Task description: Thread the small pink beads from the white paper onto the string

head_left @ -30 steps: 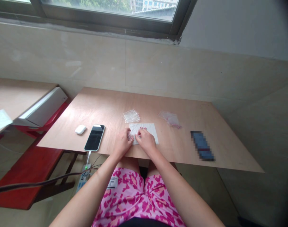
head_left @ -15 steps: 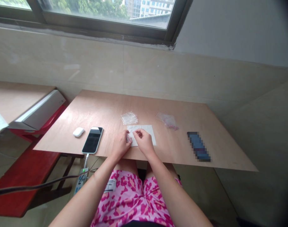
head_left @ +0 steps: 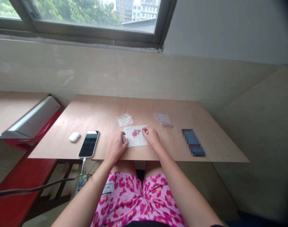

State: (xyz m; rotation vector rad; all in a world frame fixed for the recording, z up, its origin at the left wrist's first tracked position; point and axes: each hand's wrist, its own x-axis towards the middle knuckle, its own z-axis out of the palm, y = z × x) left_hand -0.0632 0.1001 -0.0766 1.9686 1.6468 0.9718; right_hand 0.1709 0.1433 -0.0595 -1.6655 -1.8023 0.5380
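Pink pellets point(head_left: 135, 133) lie clustered on white paper sheet point(head_left: 139, 141). Left hand point(head_left: 117, 147) pinches small clear item point(head_left: 123, 139) at sheet edge; right hand point(head_left: 152, 137) has fingertips point(head_left: 144, 129) on sheet, grip unclear.

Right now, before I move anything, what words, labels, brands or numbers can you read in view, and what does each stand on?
White tag on the pink shorts: small dark print, too small and blurred to read.
Pixelated dark oblong on the table: blurred out, unreadable.
Smartphone: dark screen, no text showing.
White paper sheet: no print visible.
No other readable text.
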